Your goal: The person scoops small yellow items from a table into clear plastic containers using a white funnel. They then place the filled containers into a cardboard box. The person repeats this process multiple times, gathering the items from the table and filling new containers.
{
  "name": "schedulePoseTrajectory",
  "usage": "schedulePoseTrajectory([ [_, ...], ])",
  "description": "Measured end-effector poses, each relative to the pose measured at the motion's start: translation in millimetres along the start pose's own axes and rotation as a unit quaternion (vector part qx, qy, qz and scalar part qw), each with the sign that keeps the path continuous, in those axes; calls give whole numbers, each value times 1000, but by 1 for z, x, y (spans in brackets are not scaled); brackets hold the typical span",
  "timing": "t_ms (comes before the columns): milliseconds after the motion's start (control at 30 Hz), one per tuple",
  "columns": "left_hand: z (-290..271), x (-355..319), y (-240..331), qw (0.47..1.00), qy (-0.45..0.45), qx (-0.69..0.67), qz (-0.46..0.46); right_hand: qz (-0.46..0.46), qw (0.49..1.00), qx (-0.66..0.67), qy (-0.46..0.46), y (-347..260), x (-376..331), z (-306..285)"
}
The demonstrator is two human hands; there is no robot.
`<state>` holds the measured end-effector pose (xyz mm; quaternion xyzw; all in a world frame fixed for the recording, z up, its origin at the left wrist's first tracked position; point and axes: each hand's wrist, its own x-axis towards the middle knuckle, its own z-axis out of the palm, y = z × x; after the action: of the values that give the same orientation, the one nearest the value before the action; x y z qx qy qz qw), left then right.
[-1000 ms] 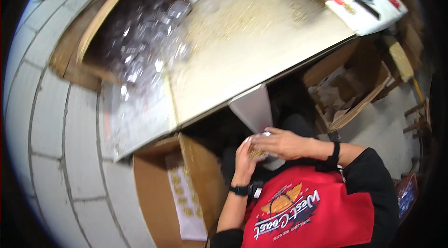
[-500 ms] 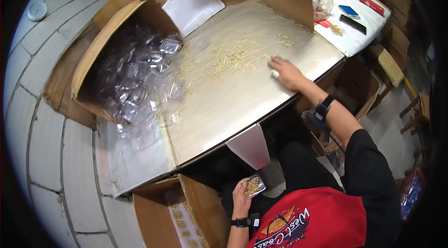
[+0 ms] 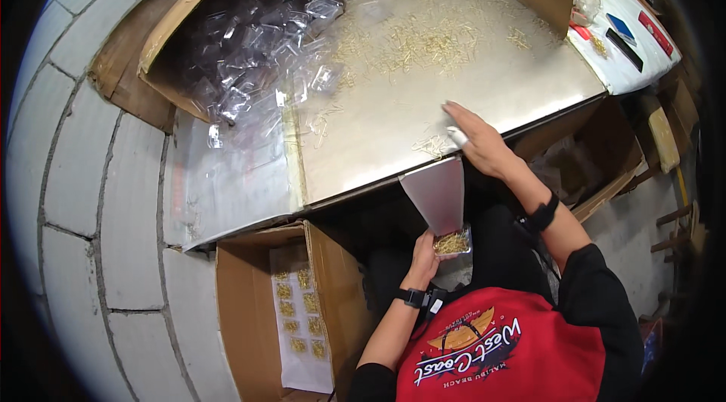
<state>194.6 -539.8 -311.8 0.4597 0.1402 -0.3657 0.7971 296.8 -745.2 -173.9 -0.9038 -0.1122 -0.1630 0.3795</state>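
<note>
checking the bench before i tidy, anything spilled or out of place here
Clear plastic cases spill out of the tipped cardboard box onto the table. Small gold pieces lie scattered loose over it.

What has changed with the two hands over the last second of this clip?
The right hand left the small clear box, reached far up the metal table, then drew back toward the near edge, resting by a small heap of gold pins above the chute. The left hand still holds the box under the chute, which now shows pins inside. Cartons unchanged.
</note>
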Motion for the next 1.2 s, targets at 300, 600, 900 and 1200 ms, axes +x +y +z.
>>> schedulePoseTrajectory([
  [300, 0, 8, 0, 999, 7, -43, 13, -152, 979, -101, -85, -56, -62, 33],
  [600, -23, -11, -18, 993, -73, -83, -29, -10, 995, 28, -100, -32, -132, -14],
  [900, 9, -61, 10, 999, -36, 4, 23, -44, 970, 119, -205, -44, -146, 19],
  [1200, 27, -66, 21, 993, 4, -54, 107, -220, 959, 16, -180, -55, -150, 23],
])
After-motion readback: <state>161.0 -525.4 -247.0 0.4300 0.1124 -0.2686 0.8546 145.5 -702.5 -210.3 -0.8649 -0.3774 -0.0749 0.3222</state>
